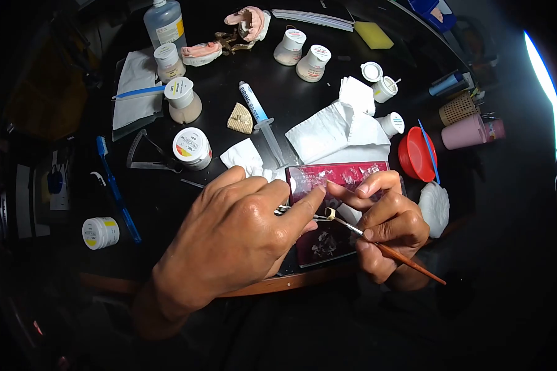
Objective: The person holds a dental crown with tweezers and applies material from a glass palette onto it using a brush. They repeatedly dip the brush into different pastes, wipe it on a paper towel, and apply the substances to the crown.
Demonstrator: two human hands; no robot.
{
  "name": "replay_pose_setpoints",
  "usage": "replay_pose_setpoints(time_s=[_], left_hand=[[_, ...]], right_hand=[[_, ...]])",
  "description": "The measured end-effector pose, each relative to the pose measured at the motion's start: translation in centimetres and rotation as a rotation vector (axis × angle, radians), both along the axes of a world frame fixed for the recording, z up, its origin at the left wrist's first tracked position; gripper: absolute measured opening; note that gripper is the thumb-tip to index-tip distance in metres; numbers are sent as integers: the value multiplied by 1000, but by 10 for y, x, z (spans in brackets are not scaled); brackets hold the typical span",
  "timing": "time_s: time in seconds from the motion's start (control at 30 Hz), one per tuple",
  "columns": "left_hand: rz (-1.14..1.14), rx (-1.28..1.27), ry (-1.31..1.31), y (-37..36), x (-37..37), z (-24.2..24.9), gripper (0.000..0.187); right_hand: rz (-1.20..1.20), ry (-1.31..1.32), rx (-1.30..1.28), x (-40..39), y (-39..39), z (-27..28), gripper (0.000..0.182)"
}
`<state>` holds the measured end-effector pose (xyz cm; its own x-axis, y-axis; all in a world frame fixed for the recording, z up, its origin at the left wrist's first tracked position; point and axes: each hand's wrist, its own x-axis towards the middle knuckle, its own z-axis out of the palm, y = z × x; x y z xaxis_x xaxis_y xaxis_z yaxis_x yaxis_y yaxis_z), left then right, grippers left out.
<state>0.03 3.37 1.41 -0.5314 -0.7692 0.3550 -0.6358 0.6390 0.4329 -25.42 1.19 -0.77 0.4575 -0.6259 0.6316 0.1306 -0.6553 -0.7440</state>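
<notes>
The left hand [229, 232] has its fingers folded around a slim metal tool [320, 217], largely hidden; at the tool's end sits a small cream piece [330, 214], above the magenta pad [312, 173]. The right hand [393, 234] pinches a brush [410, 262], tip at the piece; contact cannot be confirmed. In my judgement, sound practice calls for steadying the hands against each other, light bristle pressure and a firm grip on the tool. The dark bench [162, 213] carries white tissue [315, 135], a syringe [267, 137] and a red bowl [405, 152]. The surrounding room is dim, with a bright light strip [540, 80] at right.
</notes>
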Motion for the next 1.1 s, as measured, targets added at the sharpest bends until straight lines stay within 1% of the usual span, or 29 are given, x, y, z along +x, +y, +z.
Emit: replay_pose_setpoints(time_s=[0.2,0.3,0.5,0.77,1.1], left_hand=[[-2,28,19,0,0,3,42],[-1,34,21,0,1,2,41],[3,20,14,0,1,3,38],[13,-8,17,0,0,0,34],[13,-18,2,0,1,1,35]], right_hand=[[2,-58,36,5,2,-4,18],[10,13,16,3,2,2,19],[23,53,19,3,3,5,20],[-13,45,4,6,3,2,18],[-25,54,-45,7,2,-2,19]])
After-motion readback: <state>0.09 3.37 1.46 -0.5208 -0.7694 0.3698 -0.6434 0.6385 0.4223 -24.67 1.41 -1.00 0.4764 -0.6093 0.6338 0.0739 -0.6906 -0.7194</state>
